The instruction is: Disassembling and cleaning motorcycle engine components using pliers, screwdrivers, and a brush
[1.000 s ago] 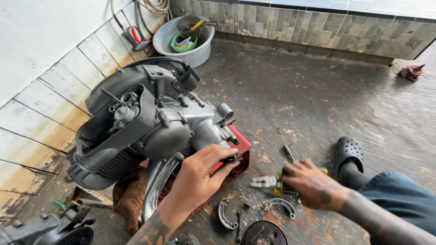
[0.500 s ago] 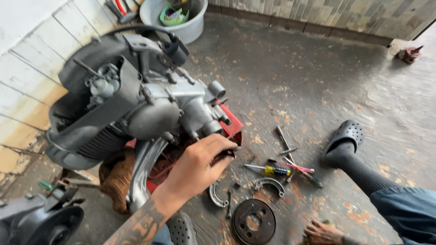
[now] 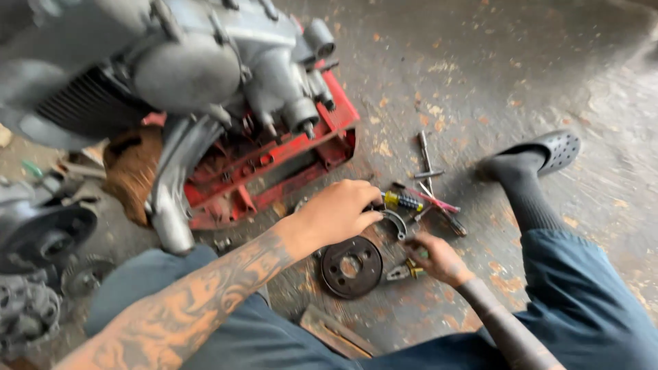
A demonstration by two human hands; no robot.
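My left hand (image 3: pixel 339 212) reaches palm-down over the floor, its fingertips resting on a curved metal brake shoe (image 3: pixel 397 223) beside a yellow-handled screwdriver (image 3: pixel 404 201). Whether it grips anything is hidden under the palm. My right hand (image 3: pixel 436 257) lies low on the floor, closed around yellow-handled pliers (image 3: pixel 404 272) whose jaws stick out to the left. A round dark brake drum (image 3: pixel 351 266) lies flat between my two hands. A grey engine (image 3: pixel 205 62) rests on a red stand (image 3: pixel 322 147) just beyond my left hand.
A T-handled wrench (image 3: pixel 425 154) and a red-handled tool (image 3: pixel 439 203) lie by the screwdriver. My foot in a grey clog (image 3: pixel 558 151) rests at the right. Dark engine parts (image 3: pixel 41 233) sit at the left, and a metal plate (image 3: pixel 336 332) lies near my knees.
The view has dropped closer to the floor. My left hand left the red stand and came down onto the brake shoe. My right hand moved up to the pliers by the drum.
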